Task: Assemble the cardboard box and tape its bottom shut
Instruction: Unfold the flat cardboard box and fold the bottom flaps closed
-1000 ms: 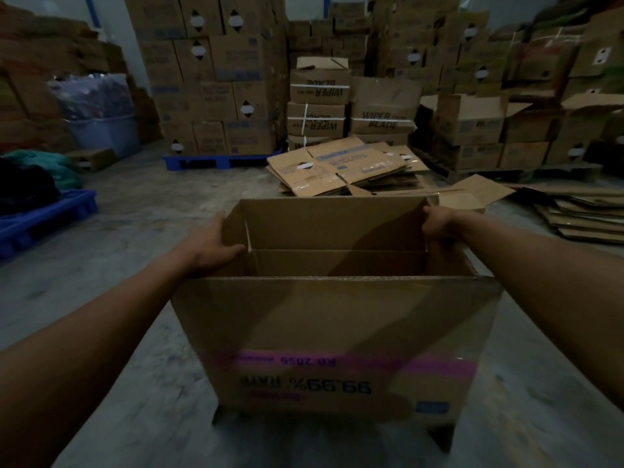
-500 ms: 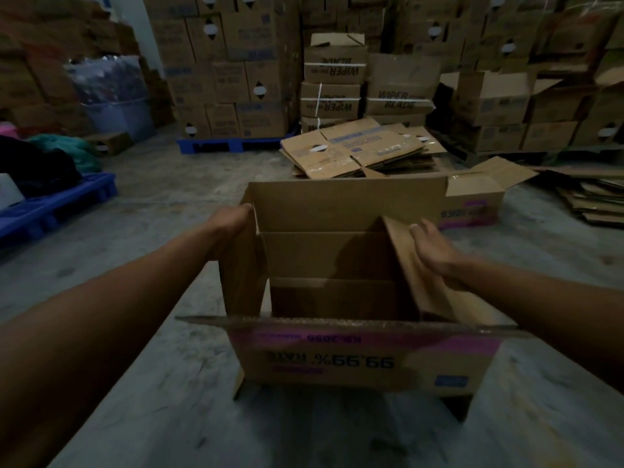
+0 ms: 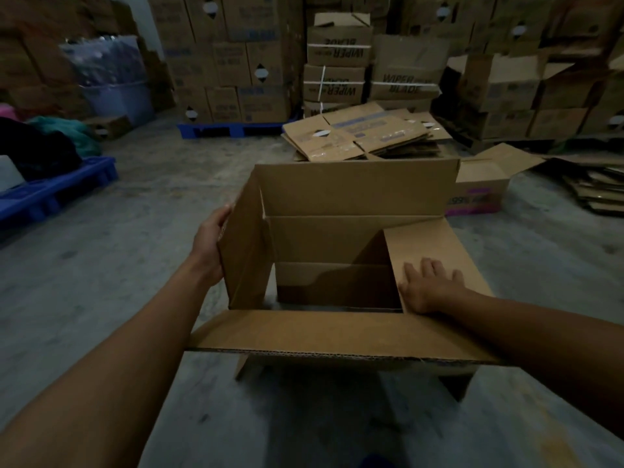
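Item: cardboard box (image 3: 337, 238), brown, standing open on the concrete floor (image 3: 135, 248) directly before the person, its inside in shadow. Right side flap (image 3: 435, 251) folded inward and lying near level; left side flap (image 3: 244, 251) upright; far flap (image 3: 354, 187) upright; near flap (image 3: 337, 336) turned out toward the person, its corrugated edge showing. Left hand (image 3: 211, 246): grip wrapped around the outer edge of the left side flap, thumb on its near face, fingers behind and out of sight. Right hand (image 3: 427, 287): grip released, palm down, fingers spread flat on the folded right side flap, holding nothing. Surroundings: a loose heap of flattened cartons (image 3: 364, 136) on the floor beyond the box; a second open box with pink print (image 3: 479, 189) just behind its right corner; stacked cartons (image 3: 334, 65) along the back; blue pallet (image 3: 57, 190) at left.
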`<state>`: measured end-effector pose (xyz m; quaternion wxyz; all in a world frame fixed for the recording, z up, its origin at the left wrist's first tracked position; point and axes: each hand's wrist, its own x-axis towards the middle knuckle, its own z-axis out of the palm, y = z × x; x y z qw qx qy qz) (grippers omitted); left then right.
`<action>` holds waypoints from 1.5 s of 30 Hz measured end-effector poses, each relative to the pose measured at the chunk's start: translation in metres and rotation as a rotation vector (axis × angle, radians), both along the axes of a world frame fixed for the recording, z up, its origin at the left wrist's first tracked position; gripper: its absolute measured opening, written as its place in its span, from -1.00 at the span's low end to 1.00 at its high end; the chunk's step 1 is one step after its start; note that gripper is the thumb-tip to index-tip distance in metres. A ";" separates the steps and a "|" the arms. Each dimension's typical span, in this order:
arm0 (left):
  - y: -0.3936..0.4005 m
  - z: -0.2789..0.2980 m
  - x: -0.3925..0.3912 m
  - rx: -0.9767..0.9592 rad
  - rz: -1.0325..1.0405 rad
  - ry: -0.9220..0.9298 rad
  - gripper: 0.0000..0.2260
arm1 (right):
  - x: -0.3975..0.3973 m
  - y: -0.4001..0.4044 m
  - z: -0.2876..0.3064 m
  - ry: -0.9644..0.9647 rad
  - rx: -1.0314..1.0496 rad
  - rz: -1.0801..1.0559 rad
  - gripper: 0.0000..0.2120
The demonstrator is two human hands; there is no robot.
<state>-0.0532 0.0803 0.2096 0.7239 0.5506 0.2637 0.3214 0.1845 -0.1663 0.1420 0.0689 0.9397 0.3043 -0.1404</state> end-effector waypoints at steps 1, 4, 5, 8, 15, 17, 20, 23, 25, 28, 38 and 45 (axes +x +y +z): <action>0.000 0.002 0.000 -0.011 0.052 -0.011 -0.58 | -0.001 0.005 0.000 -0.015 -0.052 -0.017 -0.38; 0.004 -0.001 0.005 -0.195 0.419 -0.098 -0.56 | -0.002 0.018 0.016 -0.130 -0.108 0.047 -0.52; 0.004 -0.001 0.004 -0.218 0.514 -0.130 -0.56 | 0.001 0.025 0.027 -0.141 -0.070 0.111 -0.63; 0.000 -0.002 0.005 -0.124 0.596 -0.166 -0.48 | 0.015 0.047 0.063 -0.107 0.137 0.167 -0.77; -0.002 -0.006 0.003 0.080 0.465 -0.107 -0.49 | 0.079 0.098 0.086 -0.084 0.386 0.155 -0.35; -0.003 -0.009 0.007 0.144 0.409 -0.061 -0.50 | 0.099 0.107 0.078 -0.024 0.358 0.156 -0.32; -0.011 -0.014 0.016 0.309 0.339 -0.009 -0.53 | 0.113 0.119 0.065 0.045 0.390 0.173 -0.30; -0.022 -0.025 0.028 0.568 0.331 0.115 -0.54 | 0.115 0.127 0.056 0.072 0.435 0.152 -0.28; -0.023 -0.030 0.033 0.704 0.416 0.190 -0.58 | 0.114 0.131 0.056 0.072 0.446 0.143 -0.27; -0.021 -0.029 0.034 0.866 0.504 0.274 -0.62 | 0.118 0.136 0.055 0.081 0.475 0.142 -0.25; -0.032 -0.055 0.038 1.138 0.129 0.316 -0.55 | 0.136 0.137 0.047 0.135 0.456 0.029 -0.33; -0.045 -0.089 0.050 1.189 -0.478 0.901 -0.30 | 0.119 0.097 0.031 0.088 0.438 0.134 -0.35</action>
